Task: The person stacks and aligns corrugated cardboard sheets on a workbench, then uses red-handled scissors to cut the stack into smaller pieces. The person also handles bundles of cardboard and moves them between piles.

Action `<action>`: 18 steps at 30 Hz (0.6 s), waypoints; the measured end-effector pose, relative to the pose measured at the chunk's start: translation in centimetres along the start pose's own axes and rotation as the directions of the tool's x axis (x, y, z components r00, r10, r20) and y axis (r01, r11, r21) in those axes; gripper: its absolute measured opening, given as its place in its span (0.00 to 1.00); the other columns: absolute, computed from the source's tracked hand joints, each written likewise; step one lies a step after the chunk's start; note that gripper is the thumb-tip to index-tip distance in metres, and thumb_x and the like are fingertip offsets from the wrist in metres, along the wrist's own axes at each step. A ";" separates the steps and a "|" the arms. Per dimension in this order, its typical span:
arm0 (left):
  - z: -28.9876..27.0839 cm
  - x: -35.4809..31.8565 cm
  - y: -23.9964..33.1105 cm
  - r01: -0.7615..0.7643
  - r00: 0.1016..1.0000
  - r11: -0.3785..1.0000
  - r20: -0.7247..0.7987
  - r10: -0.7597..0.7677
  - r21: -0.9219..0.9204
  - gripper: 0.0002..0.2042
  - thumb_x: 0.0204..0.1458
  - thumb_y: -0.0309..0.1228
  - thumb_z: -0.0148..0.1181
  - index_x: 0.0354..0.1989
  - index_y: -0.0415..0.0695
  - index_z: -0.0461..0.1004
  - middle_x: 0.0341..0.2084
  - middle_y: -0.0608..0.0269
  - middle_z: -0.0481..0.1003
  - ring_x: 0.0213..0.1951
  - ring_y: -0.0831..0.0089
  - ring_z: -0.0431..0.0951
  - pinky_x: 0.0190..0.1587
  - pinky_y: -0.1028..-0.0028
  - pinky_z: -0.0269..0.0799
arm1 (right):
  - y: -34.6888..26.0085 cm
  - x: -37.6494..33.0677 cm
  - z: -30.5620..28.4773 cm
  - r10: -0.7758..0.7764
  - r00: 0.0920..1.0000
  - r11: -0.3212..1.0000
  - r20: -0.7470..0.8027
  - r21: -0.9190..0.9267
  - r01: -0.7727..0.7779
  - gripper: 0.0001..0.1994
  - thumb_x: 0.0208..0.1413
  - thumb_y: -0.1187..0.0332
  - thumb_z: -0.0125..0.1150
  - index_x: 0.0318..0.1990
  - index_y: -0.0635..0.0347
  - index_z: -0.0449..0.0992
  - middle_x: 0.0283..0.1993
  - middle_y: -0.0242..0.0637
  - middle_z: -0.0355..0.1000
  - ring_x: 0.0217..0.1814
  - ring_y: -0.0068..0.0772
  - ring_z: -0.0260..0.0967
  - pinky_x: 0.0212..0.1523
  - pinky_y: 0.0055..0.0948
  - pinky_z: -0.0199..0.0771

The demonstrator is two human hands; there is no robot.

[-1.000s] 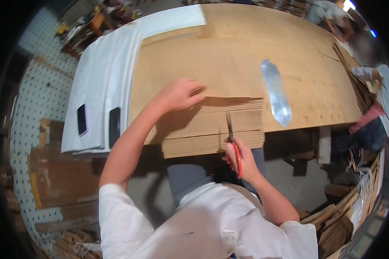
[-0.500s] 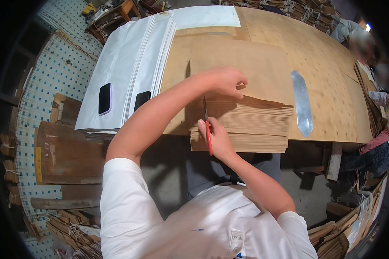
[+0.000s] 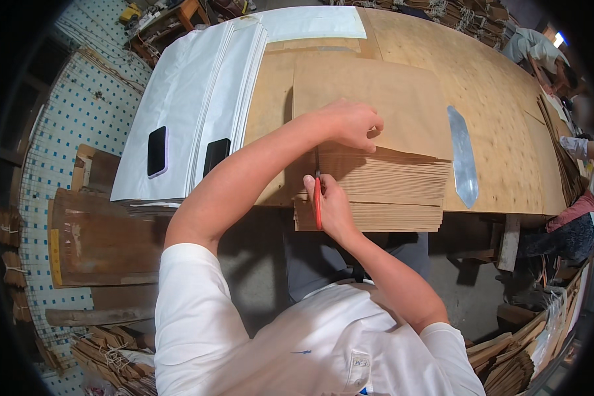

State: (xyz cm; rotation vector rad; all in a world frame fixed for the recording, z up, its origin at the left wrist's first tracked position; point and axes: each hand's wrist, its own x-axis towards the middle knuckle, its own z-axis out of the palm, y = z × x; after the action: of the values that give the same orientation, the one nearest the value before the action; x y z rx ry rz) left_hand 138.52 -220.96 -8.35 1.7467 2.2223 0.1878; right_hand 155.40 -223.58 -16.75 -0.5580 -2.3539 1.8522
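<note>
My left hand (image 3: 354,125) reaches across from the left over the brown paper sheets (image 3: 402,99), its fingers curled and the thumb down by the near edge of the top layer. Whatever its fingertips hold is hidden. My right hand (image 3: 335,206), nearer to me, is closed round red-handled scissors (image 3: 319,204). Their dark blades point away from me, under my left wrist, along the left part of the layered brown paper (image 3: 396,181). Several stepped edges of that paper face me, and its nearest part overhangs the table's front edge.
A pointed metal plate (image 3: 463,158) lies on the wooden table (image 3: 501,145), right of the stack. White sheets (image 3: 178,86) are piled at the left, with two dark phones (image 3: 158,152) on them. Another person (image 3: 538,53) bends at the far right. Brown paper bundles (image 3: 112,356) lie below left.
The scissors have swung slightly more upright and shifted a little right. My left hand stays curled at nearly the same spot. The person at the far right has shifted posture.
</note>
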 end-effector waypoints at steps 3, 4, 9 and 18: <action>0.0 -0.1 0.0 -0.005 1.000 1.000 -0.010 0.005 0.001 0.19 0.48 0.46 0.67 0.45 0.50 0.80 0.44 0.61 0.79 0.50 0.60 0.79 0.48 0.58 0.75 | 0.1 0.1 0.1 0.017 1.000 1.000 0.005 -0.024 -0.017 0.25 0.69 0.50 0.54 0.37 0.71 0.70 0.31 0.63 0.73 0.36 0.69 0.72 0.38 0.52 0.69; -0.1 -0.2 0.0 0.000 1.000 1.000 -0.004 0.000 -0.001 0.19 0.48 0.46 0.67 0.45 0.50 0.80 0.44 0.61 0.79 0.50 0.60 0.79 0.48 0.58 0.75 | 0.4 0.2 0.2 0.015 1.000 1.000 0.002 -0.016 -0.015 0.25 0.69 0.50 0.54 0.36 0.71 0.70 0.31 0.63 0.73 0.36 0.68 0.72 0.38 0.52 0.69; 0.1 -0.4 -0.4 -0.028 0.999 1.000 -0.045 0.028 0.009 0.14 0.51 0.42 0.64 0.40 0.48 0.77 0.41 0.64 0.78 0.46 0.60 0.79 0.43 0.57 0.75 | 0.3 -0.4 0.2 0.037 0.998 0.998 0.041 -0.058 -0.035 0.24 0.69 0.51 0.54 0.38 0.71 0.70 0.31 0.62 0.73 0.36 0.69 0.71 0.38 0.53 0.68; -9.1 4.0 0.4 -0.027 0.967 0.983 -0.245 0.073 0.184 0.08 0.53 0.33 0.57 0.33 0.43 0.79 0.29 0.53 0.79 0.35 0.53 0.79 0.39 0.57 0.75 | -0.4 -8.8 -7.0 0.122 0.966 0.952 0.229 0.247 -0.179 0.18 0.71 0.55 0.52 0.49 0.65 0.70 0.29 0.36 0.71 0.30 0.25 0.71 0.38 0.29 0.76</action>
State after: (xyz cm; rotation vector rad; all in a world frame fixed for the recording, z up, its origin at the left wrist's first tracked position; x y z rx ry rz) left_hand 135.16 -216.21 -0.24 1.9725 2.4404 0.2385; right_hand 165.56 -220.17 -13.23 -0.5484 -2.1772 2.3586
